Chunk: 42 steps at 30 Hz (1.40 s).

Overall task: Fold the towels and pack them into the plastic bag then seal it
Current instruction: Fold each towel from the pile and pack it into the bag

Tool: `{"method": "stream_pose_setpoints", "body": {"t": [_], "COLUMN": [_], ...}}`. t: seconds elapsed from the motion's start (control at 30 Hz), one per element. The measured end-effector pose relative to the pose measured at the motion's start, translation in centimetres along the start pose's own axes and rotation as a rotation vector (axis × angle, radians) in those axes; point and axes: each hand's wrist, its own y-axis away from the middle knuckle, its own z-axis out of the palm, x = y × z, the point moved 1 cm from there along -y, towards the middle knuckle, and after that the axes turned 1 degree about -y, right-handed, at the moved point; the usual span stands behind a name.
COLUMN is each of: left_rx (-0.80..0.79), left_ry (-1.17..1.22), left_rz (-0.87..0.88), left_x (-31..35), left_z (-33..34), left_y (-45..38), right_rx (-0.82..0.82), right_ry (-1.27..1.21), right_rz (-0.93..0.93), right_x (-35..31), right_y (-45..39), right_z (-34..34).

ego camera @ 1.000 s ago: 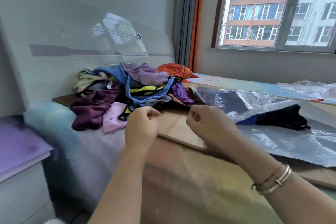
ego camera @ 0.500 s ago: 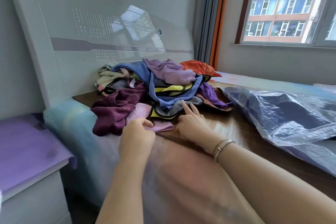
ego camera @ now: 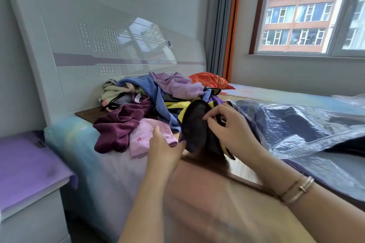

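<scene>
Picking step: right hand [ego camera: 231, 132] fingers pinching dark yellow-trimmed towel [ego camera: 197, 126], probably clear of pile [ego camera: 158, 96]; left hand [ego camera: 164, 148] fingers spread beneath. Next: spread flat, fold.

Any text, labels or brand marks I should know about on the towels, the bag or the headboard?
None readable.
White tag on the maroon towel: too small and blurred to read.
Plastic bag: no print visible.
Headboard: only dot and line patterns, no words.
Pink towel: small printed shapes, no letters.

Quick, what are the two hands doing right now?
Left hand: open, fingers straight, beside the dark towel.
Right hand: pinching the dark towel's edge.
</scene>
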Motion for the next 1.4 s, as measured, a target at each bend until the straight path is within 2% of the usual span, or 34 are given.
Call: {"method": "stream_pose_setpoints", "body": {"t": [0.07, 0.2, 0.27, 0.37, 0.43, 0.53, 0.6, 0.8, 1.03, 1.17, 1.3, 1.4], "left_rx": [-0.099, -0.349, -0.49, -0.607, -0.661, -0.873, -1.002, -1.098, -0.869, -0.779, -0.579, -0.471], "left_ry": [0.223, 0.452, 0.564, 0.645, 0.619, 0.7, 0.727, 0.768, 0.903, 0.736, 0.54, 0.422], "left_rz": [0.014, -0.02, -0.06, -0.162, -0.137, -0.14, -0.071, -0.067, -0.079, 0.003, 0.115, 0.246], "left_x": [1.4, 3.9, 4.9, 6.2, 6.7, 6.8, 7.5, 9.0, 10.0, 10.9, 11.1, 11.3], "left_z": [0.8, 1.5, 1.8, 2.7, 3.8, 5.3, 5.9, 7.6, 8.2, 8.1, 8.6, 8.3], "left_y": [0.6, 2.6, 3.7, 4.8, 5.5, 7.3, 8.9, 10.6, 9.8, 9.5, 9.2, 9.1], "right_rx": [0.004, 0.011, -0.048, -0.178, -0.243, -0.278, -0.29, -0.322, -0.319, -0.334, -0.349, -0.313], "right_ry": [-0.09, -0.29, -0.434, -0.723, -0.816, -0.788, -0.744, -0.619, -0.41, -0.196, 0.077, 0.081], "right_rz": [0.036, 0.18, 0.227, 0.296, 0.325, 0.361, 0.401, 0.529, 0.533, 0.523, 0.462, 0.429], "right_x": [-1.3, -3.1, -3.9, -4.7, -5.0, -4.8, -4.1, -2.8, -2.0, -0.6, 0.7, 1.0], "right_y": [0.9, 2.2, 2.8, 3.9, 4.7, 5.7, 6.4, 8.7, 9.6, 9.9, 10.1, 10.1], "right_z": [-2.5, -7.2, -9.2, -11.8, -13.5, -16.0, -17.5, -20.3, -22.5, -22.8, -22.1, -21.8]}}
